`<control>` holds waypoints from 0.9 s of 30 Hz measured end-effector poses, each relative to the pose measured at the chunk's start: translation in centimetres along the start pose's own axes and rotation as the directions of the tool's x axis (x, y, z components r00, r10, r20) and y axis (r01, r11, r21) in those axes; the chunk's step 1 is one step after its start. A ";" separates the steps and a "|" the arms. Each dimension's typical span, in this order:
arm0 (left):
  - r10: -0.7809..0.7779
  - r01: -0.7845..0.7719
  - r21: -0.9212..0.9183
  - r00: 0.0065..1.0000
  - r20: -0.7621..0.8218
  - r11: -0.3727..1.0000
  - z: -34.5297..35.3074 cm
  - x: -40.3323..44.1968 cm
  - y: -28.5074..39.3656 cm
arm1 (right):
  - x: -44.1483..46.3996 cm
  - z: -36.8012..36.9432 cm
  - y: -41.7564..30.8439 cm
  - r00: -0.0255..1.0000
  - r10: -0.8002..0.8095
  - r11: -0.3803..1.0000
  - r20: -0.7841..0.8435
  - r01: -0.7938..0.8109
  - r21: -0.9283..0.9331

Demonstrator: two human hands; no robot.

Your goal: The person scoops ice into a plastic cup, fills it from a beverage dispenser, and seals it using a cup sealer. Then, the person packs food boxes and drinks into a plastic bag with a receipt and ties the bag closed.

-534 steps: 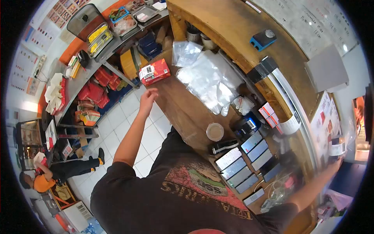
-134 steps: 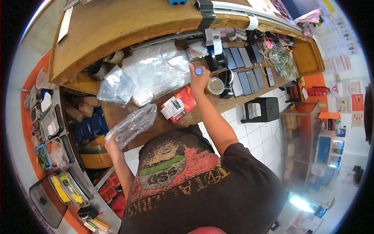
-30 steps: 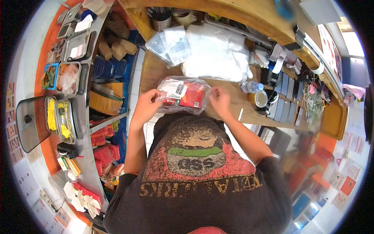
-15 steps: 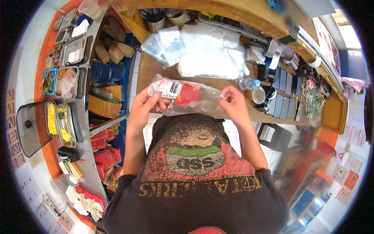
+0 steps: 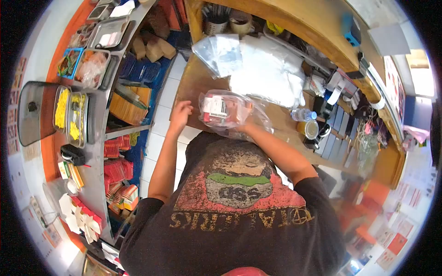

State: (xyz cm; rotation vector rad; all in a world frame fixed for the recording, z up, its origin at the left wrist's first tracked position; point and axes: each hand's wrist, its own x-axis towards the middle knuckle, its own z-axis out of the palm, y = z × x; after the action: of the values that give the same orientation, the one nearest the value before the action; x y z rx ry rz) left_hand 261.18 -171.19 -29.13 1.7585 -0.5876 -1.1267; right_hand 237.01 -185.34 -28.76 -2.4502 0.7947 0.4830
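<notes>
A red box [image 5: 217, 107] with a white printed label lies inside a clear plastic bag [image 5: 262, 120] at the near edge of the wooden counter. My right hand [image 5: 242, 116] reaches into the bag's open side and grips the box's right end, partly blurred behind the plastic. To the left of the bag, my left hand [image 5: 182, 113] is raised with its fingers loosely bent and apart, touching nothing.
Flat clear bags [image 5: 267, 66] are spread behind the box. On the right stand a water bottle [image 5: 304, 114], a lidded cup [image 5: 307, 129] and several phones [image 5: 332, 138]. Food trays [image 5: 94, 66] line the left shelf.
My left hand has let go of the bag and moved away left. My right hand has moved left, from the bag's end to the box inside it. The view has shifted slightly.
</notes>
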 end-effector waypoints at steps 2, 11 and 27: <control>-0.082 0.121 -0.343 0.989 0.127 0.932 2.0 -0.1 -2.6 | -0.2 -0.9 -0.7 0.989 -0.026 0.972 -0.148 0.060 0.226; 0.079 0.271 -0.701 0.902 0.424 0.660 9.8 -1.5 -2.8 | -1.4 -8.0 -4.8 0.871 0.266 0.844 -0.414 -0.004 0.536; -0.153 0.063 0.205 0.876 0.457 0.977 9.3 -3.9 2.5 | 2.2 -1.5 -1.5 0.831 0.373 0.924 -0.413 -0.375 0.081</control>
State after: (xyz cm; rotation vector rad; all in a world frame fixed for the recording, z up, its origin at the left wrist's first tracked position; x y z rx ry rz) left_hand 251.39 -173.53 -26.54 1.6882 -0.9189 -1.6467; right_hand 239.86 -186.14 -28.07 -2.4344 1.4736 0.0764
